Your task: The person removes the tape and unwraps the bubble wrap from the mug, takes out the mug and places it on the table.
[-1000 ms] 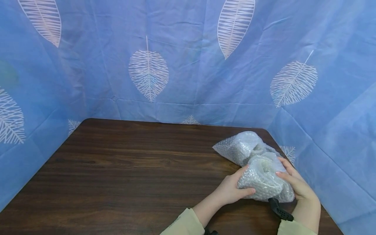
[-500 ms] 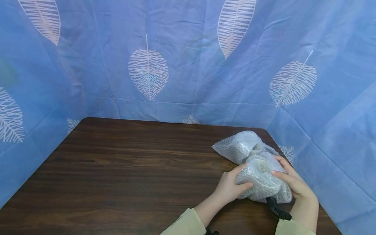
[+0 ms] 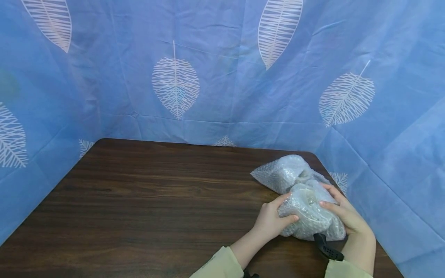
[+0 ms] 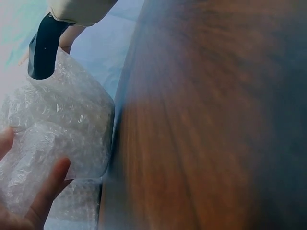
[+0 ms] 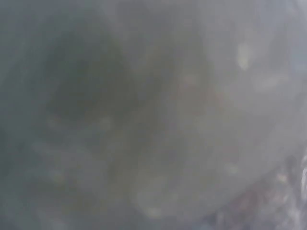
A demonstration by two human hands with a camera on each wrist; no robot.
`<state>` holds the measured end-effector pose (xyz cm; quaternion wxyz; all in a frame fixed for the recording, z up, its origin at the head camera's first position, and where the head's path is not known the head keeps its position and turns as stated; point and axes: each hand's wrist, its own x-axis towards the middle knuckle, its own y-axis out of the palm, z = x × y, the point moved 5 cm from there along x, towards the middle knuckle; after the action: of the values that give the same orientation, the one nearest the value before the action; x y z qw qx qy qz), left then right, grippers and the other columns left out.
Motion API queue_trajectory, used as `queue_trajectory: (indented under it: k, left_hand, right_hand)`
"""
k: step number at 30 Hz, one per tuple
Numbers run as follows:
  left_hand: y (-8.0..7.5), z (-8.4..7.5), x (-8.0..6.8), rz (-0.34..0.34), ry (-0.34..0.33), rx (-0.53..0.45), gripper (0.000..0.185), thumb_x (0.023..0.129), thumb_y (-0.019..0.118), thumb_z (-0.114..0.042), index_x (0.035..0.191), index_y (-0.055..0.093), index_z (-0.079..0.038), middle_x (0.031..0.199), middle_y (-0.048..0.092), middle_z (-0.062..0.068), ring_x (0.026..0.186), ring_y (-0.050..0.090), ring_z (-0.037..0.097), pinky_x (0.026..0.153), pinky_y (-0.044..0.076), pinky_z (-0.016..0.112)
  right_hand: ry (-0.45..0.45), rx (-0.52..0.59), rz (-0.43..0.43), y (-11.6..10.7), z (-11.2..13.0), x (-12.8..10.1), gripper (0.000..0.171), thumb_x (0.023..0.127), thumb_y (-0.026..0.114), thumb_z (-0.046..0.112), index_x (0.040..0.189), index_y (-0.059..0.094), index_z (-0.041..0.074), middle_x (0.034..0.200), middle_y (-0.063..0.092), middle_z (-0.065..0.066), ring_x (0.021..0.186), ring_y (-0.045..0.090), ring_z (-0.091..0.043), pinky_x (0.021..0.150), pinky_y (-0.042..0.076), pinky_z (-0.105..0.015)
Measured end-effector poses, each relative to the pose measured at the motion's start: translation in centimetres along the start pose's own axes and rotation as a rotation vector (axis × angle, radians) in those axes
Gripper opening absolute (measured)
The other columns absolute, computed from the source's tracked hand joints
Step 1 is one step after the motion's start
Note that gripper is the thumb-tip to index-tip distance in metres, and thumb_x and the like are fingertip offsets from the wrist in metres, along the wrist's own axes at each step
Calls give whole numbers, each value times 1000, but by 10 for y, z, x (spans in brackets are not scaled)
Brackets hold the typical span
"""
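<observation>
Near bundle: a rumpled bubble-wrap bundle (image 3: 309,216) sits at the right side of the table (image 3: 156,204), between the person's 2 hands.
Left hand: the left hand (image 3: 272,221) grips its left side, the thumb along the near face, 1 finger reaching up toward the top; the other fingers are hidden from me.
Right hand: the right hand (image 3: 351,220) holds the opposite side, thumb and 1 finger parted, both tips on the upper wrap; I can't make out the rest.
Gap between hands: filled by the wrap, fairly wide, palms turned toward each other.
Wrap up close: from the left wrist, plastic shows between the thumb and a fingertip; the right wrist's view is a grey blur.
Far bundle: another bubble-wrap bundle (image 3: 288,173) lies just behind, meeting the near bundle, its pointed corner aimed left; I can't tell whether the 2 are joined.
Black piece: a black wrist piece (image 3: 326,249) by the right hand overlaps the near bundle's lower edge.
Sleeves: pale green sleeves (image 3: 220,266) on 2 arms.
Backdrop: blue cloth (image 3: 215,27) with white leaf prints (image 3: 175,87).
</observation>
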<state>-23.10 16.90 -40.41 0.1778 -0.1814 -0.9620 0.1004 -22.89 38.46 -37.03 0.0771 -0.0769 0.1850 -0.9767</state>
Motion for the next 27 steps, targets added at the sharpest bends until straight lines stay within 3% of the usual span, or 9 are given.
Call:
queue_trajectory:
  k: [4,7,11,16,18,20,23,25,27]
  left_hand:
    - [-1,-2,-1,-8,6,-5,60,84,77,-28,138,53,-23,119,64,-1,110,54,5,84,48,23]
    - [-2,-3,-1,-1,-2,-21,60,84,77,-27,139,53,-25,92,72,0,82,58,-1,78,47,20]
    - [-3,-6,-1,17,-24,-48,60,84,76,-26,139,52,-28,50,57,2,43,36,2,71,44,17]
    - [-7,-12,0,17,-8,-49,60,84,76,-27,139,52,-28,59,63,2,44,41,2,70,44,17]
    - [-10,-15,0,26,-4,-65,60,84,76,-26,139,52,-29,54,59,-2,41,40,1,62,44,17]
    - [-12,-17,1,43,-11,-90,61,85,76,-26,140,51,-30,41,43,-2,32,27,6,57,43,16]
    - [-16,-19,3,53,-6,-102,61,85,75,-26,140,50,-30,40,39,-2,32,23,7,55,43,17]
    - [-19,-21,4,49,6,-89,61,84,76,-28,140,50,-30,52,53,-4,42,38,4,66,46,18]
    - [-22,-22,4,44,19,-70,61,84,76,-29,139,51,-30,70,65,-2,64,55,0,74,47,20]
  right_hand:
    - [2,-26,-9,0,2,0,51,95,53,8,142,39,22,126,44,6,100,55,-12,74,51,-35]
    - [-1,-27,0,-1,5,-1,51,96,52,7,143,38,23,126,43,5,100,55,-12,73,51,-36]
    - [-14,-4,7,-1,11,-2,51,96,51,5,141,39,25,125,44,4,98,57,-13,72,53,-37]
    - [-42,60,19,-1,24,-3,51,95,51,1,140,41,24,123,47,2,95,60,-17,70,54,-38]
    - [-45,81,32,0,29,-4,51,96,49,1,141,39,23,122,48,1,93,61,-19,69,55,-41]
    - [-44,77,29,1,32,-4,52,96,49,1,142,39,22,122,49,0,93,62,-20,68,55,-43]
    - [-46,48,19,2,38,-4,51,96,49,1,143,38,20,122,48,-1,93,61,-20,68,55,-43]
    - [-55,27,6,3,42,-3,51,96,50,1,142,39,19,122,48,-1,93,61,-19,67,55,-42]
    - [-67,20,0,4,46,-2,50,96,51,0,142,40,18,123,47,0,94,60,-18,67,55,-41]
